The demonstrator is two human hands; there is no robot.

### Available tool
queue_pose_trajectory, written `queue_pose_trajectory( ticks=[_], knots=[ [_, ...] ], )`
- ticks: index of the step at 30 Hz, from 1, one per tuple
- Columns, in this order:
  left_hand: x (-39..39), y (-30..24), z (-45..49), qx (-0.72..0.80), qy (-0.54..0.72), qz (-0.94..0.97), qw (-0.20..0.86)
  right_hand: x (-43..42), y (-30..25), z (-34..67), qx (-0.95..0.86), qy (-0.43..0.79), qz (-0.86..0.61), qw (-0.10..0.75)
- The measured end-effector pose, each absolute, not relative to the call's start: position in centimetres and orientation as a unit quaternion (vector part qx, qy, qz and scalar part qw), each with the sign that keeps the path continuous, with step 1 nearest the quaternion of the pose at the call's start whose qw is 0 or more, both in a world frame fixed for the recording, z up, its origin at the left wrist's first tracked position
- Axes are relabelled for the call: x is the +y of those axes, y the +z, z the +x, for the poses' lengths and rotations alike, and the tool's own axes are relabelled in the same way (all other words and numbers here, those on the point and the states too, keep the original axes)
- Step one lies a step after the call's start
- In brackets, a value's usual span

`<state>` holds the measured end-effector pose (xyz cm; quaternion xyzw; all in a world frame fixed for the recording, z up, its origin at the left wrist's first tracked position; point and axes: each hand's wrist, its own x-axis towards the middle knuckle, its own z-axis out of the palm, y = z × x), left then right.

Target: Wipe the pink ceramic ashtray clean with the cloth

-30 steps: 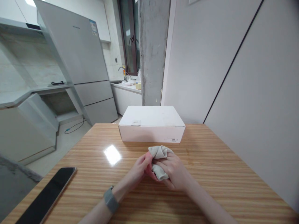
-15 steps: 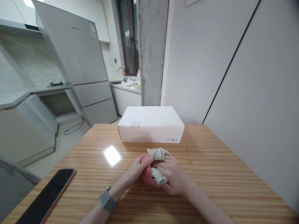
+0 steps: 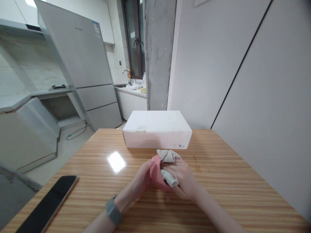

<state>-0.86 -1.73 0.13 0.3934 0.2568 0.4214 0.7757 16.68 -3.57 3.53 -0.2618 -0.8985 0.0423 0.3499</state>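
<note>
Status: looks like mid-wipe to me. The grey cloth (image 3: 167, 156) is in the mouth of the pink bowl (image 3: 156, 174), bunched against the rim, and the right hand (image 3: 183, 179) is on it. Done: cloth in place, bowl held tilted with its opening toward the right hand. Left, my read: finishing the wipe, taking the cloth out, putting the bowl down. Can't tell how much of the inside is covered; hand and cloth hide it. Dry vs. wet: can't tell either.

Grip, left hand (image 3: 143, 176): closed on the bowl's outer side, thumb up near the rim, other fingers mostly hidden behind the wall. Grip, right hand: no wide gap, fingers close together and pressed over the cloth, one fold showing past the fingertips, another below the fingers.

Location: bowl is between the two hands, over the near-middle of the wood-grain counter (image 3: 97, 174), in front of the white box (image 3: 157, 139). Can't tell whether its underside touches the counter. Black phone (image 3: 48, 204) lies well apart, off to the left.
</note>
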Motion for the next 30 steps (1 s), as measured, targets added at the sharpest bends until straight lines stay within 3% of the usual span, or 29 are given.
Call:
queue_pose_trajectory(
  ticks=[7, 19, 25, 30],
  knots=[
    [-1.2, 0.3, -2.0, 0.404, 0.389, 0.483, 0.672, -3.7, 2.9, 16.0, -0.906, 0.079, -0.269, 0.318],
    [-2.3, 0.3, -0.3, 0.271, 0.433, 0.359, 0.781, -3.6, 3.9, 16.2, -0.905, 0.038, -0.257, 0.336],
    [-1.8, 1.7, -1.5, 0.415, 0.432, 0.510, 0.618, -3.9, 2.8, 15.3, -0.917, 0.045, -0.241, 0.315],
    [-1.9, 1.7, -1.6, 0.419, 0.412, 0.512, 0.627, -3.8, 3.0, 15.6, -0.913, 0.050, -0.260, 0.311]
  ],
)
